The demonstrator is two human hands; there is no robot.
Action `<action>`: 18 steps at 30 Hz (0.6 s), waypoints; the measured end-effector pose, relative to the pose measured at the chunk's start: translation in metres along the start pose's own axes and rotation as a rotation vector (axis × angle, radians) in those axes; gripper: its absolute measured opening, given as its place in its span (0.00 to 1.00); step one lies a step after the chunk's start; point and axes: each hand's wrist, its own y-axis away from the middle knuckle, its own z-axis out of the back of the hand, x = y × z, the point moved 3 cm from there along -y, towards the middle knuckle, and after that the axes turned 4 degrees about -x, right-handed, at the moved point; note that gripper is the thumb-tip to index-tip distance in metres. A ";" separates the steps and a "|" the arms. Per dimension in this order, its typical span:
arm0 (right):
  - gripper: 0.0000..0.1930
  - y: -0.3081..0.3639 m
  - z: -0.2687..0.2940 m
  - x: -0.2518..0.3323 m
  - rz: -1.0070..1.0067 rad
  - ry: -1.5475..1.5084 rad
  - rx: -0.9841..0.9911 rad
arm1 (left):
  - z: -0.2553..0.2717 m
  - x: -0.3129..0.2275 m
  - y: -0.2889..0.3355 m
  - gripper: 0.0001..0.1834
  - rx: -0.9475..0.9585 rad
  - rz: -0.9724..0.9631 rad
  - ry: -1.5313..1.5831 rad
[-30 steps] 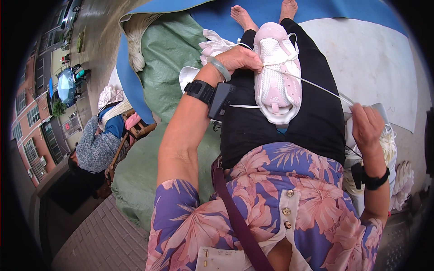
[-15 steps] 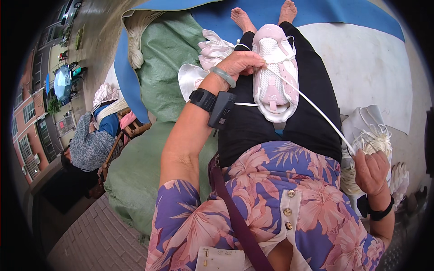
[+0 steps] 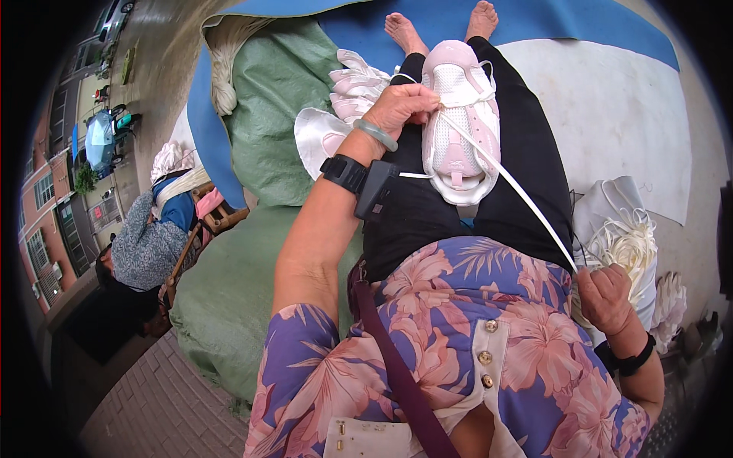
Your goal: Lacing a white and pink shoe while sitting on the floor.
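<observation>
Right hand [image 3: 607,298] at four o'clock, fingers clamping white lace [image 3: 519,191], pulling it taut; left hand [image 3: 401,107] at twelve o'clock, fingers closing on lacing of pink shoe [image 3: 458,137] lying on lap; further shoes [image 3: 347,99] resting beyond at eleven o'clock, on green sack [image 3: 267,99].

This was an outdoor piecework spot at the edge of a street, not a factory floor. The person sat on the ground on a blue mat [image 3: 611,23] spread over bare concrete, beside a brick-paved strip [image 3: 164,408]. Large green woven sacks [image 3: 267,114] lay heaped alongside, with pale pink shoe uppers [image 3: 355,80] piled on them and a bundle of white laces [image 3: 626,248] close by. Another worker [image 3: 149,237] sat hunched nearby on a low wooden seat. Beyond stood a red-brick building [image 3: 46,206], parked scooters and a car.
</observation>
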 end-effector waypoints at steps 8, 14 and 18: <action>0.16 0.004 0.005 0.008 0.040 -0.004 0.089 | -0.012 -0.001 0.002 0.06 -0.028 -0.005 0.039; 0.15 0.005 0.011 0.015 0.013 -0.035 0.104 | -0.015 0.001 0.004 0.05 -0.076 0.008 0.132; 0.11 -0.007 0.003 0.008 -0.650 -0.550 0.011 | -0.017 0.003 0.003 0.05 -0.063 -0.018 0.151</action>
